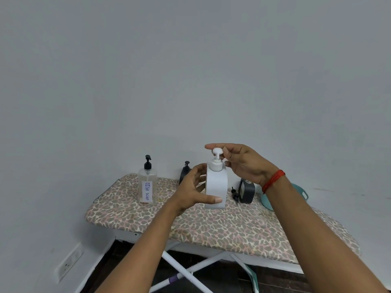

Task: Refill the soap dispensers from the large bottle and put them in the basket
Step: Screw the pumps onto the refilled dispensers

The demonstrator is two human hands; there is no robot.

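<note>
while the left hand wraps the body of the white soap dispenser, its fingers curled around the front and thumb side closed on it, the right hand sits at the white pump head with its fingers loosely spread around the cap, touching or just about to; whether they grip it i cannot tell. the dispenser is upright, at or just above the leopard-print ironing board near its far middle. this looks like the unscrewing or re-seating of the pump, so the next move likely calls for a steady left hold and a twist from the right. the clear dish soap bottle stands to the left, a black dispenser partly hidden behind the left hand, an open black dispenser with its loose pump just right, and a teal basket at the far right edge. open room lies on the near board; the far edge meets the wall.
</note>
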